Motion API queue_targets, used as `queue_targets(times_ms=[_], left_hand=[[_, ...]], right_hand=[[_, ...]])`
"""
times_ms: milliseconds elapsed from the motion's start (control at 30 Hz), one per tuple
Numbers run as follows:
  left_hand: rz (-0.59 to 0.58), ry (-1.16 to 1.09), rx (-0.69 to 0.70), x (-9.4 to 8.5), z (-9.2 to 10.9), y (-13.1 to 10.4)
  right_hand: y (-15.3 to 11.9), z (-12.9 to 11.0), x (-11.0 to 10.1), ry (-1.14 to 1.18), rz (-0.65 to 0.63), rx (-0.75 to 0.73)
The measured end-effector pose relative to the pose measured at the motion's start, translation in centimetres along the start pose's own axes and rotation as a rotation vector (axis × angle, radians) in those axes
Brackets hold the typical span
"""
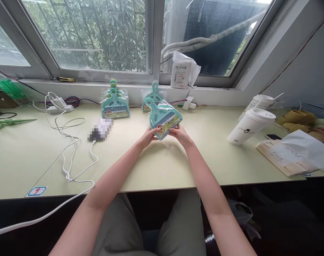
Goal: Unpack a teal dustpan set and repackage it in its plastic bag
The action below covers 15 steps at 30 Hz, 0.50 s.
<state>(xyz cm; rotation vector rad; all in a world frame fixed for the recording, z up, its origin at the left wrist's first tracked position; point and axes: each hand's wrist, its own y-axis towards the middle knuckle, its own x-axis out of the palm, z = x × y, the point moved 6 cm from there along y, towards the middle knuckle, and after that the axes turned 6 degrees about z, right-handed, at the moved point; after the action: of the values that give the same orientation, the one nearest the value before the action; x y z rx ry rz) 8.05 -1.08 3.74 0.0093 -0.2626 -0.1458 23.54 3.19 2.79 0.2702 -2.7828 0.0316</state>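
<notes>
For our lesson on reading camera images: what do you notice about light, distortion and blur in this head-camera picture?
Head view: daylight through the window lights the table evenly, with soft shadows; the wide lens bows the window frame and table edge; one patch by the white cable is pixelated; the packaged dustpan set held by left hand and right hand is sharp.

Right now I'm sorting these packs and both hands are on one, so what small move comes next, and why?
Probably lower the packaged teal dustpan set onto the bare table just in front. The left hand and right hand pinch only its lower edge, so it stands tilted in the air, apart from the stack of packaged sets by the window.
</notes>
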Motion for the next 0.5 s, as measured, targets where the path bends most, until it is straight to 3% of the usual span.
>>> queue_targets(times_ms=[267,500], left_hand=[[0.007,-0.003,-0.019,-0.09,-0.15,0.04],[-0.042,0.001,-0.014,0.74,0.30,-0.60]], right_hand=[[-0.09,0.29,0.05,0.045,0.055,0.007],[0.01,0.08,-0.19,0.019,0.009,-0.014]])
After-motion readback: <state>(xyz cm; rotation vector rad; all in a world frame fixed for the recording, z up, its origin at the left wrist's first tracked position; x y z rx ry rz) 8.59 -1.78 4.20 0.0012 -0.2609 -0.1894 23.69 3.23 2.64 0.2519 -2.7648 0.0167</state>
